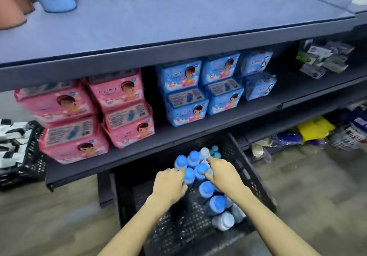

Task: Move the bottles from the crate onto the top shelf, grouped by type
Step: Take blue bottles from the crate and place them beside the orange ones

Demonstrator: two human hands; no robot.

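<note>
Picking stage: left hand and right hand reach into the crate among blue-capped bottles. Right fingers spread wide around 1 cap; left fingers curl beside another, grip unclear. Next: clasp firmly, lift to the top shelf.

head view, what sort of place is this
Probably a shop aisle being restocked: tiered dark metal shelves, stacked pink packs and blue packs of packaged goods, and a black crate of blue-capped bottles on the floor.
</note>
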